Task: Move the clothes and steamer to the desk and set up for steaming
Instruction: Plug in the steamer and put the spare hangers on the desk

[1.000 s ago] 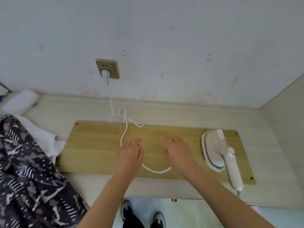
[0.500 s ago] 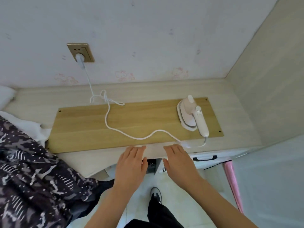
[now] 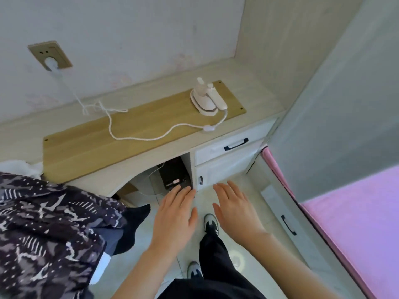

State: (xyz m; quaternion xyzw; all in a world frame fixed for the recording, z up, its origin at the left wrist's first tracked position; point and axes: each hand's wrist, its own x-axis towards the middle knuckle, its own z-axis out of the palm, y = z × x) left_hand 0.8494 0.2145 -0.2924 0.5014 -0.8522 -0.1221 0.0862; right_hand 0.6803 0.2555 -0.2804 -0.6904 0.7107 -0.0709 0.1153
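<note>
A white handheld steamer [image 3: 206,99] lies at the right end of a wooden board [image 3: 90,143] on the pale desk [image 3: 254,91]. Its white cord [image 3: 138,138] loops across the board up to a plug in the wall socket [image 3: 50,55]. A dark patterned garment [image 3: 49,229] is heaped at the lower left, over white cloth [image 3: 19,167]. My left hand [image 3: 176,214] and my right hand [image 3: 233,208] hover flat and open over the floor in front of the desk, holding nothing.
White drawers with dark handles [image 3: 236,144] sit under the desk's right side. A black box [image 3: 174,176] stands in the knee space. A bed with a pink sheet [image 3: 356,216] fills the right. My feet [image 3: 211,222] stand on the tiled floor.
My view and both hands have pulled back from over the board to in front of the desk and turned right. The bed and drawers have come into view. The steamer has not moved.
</note>
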